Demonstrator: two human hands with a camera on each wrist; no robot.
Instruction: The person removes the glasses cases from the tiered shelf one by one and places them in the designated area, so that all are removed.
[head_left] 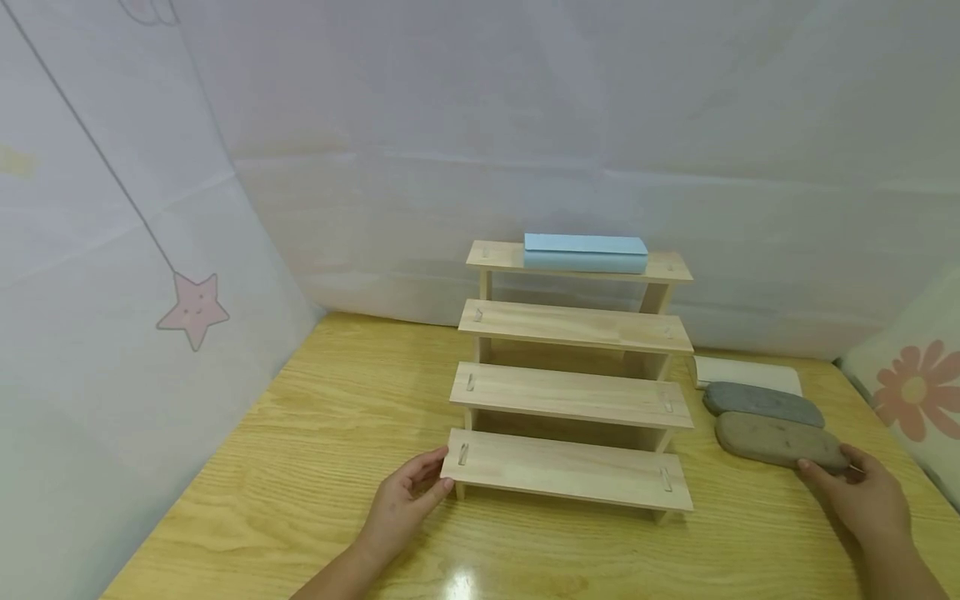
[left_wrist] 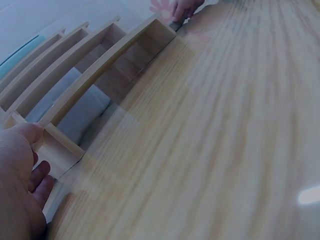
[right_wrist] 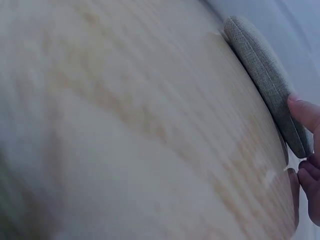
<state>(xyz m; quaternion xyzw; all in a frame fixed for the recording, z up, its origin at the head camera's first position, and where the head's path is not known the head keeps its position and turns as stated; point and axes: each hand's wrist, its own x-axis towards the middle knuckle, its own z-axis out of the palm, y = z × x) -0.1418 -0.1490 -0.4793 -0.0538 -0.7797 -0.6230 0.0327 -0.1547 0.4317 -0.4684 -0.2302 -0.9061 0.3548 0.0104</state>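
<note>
A wooden stepped display rack stands on the table, its tiers rising toward the back. My left hand grips the left end of its lowest shelf, thumb at the front edge; the left wrist view shows the thumb on the board's corner. My right hand pinches the right end of an olive-brown fabric glasses case, thumb on its near side. In the right wrist view this case lies low along the tabletop. A light blue glasses case sits on the top shelf.
Behind the olive-brown case lie a dark grey glasses case and a cream-white case, close together right of the rack. A pale printed cloth hangs behind and beside the wood-grain table.
</note>
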